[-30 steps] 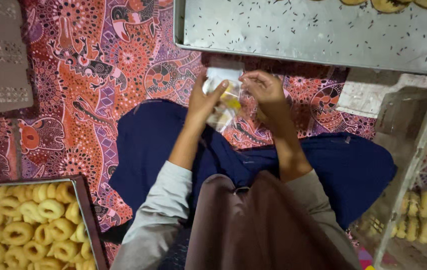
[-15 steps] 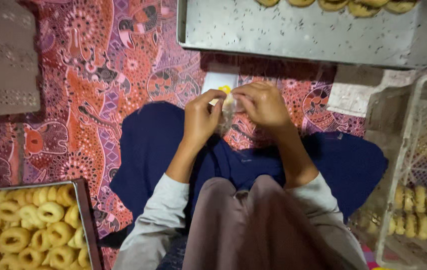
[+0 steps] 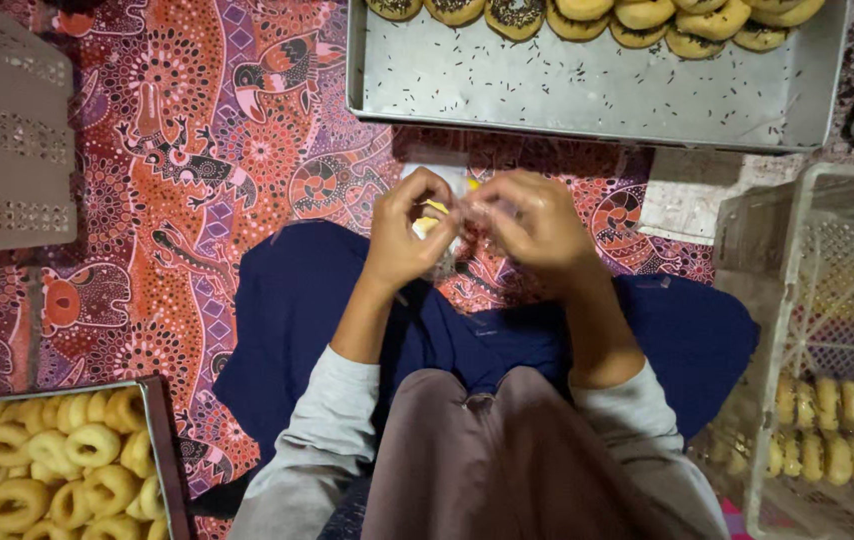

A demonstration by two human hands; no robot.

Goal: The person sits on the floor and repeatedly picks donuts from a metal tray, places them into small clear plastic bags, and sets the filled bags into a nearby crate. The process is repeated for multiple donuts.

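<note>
My left hand (image 3: 405, 238) and my right hand (image 3: 530, 224) meet in front of me, above my lap and a patterned red cloth (image 3: 187, 150). Both pinch a small clear plastic bag (image 3: 445, 222) with something yellow inside; my fingers hide most of it. A little white packet or stack (image 3: 425, 172) lies on the cloth just beyond my hands.
A metal tray (image 3: 597, 95) with a row of topped doughnuts (image 3: 587, 14) along its far edge sits ahead. At lower left, a tray (image 3: 159, 440) holds several plain ring doughnuts (image 3: 37, 470). A clear crate (image 3: 817, 340) with bagged doughnuts stands on the right, a grey crate (image 3: 7, 140) on the left.
My hands have come together and drawn a little nearer to me, closing around the small bag. The view has shifted, showing more of the tray's doughnuts.
</note>
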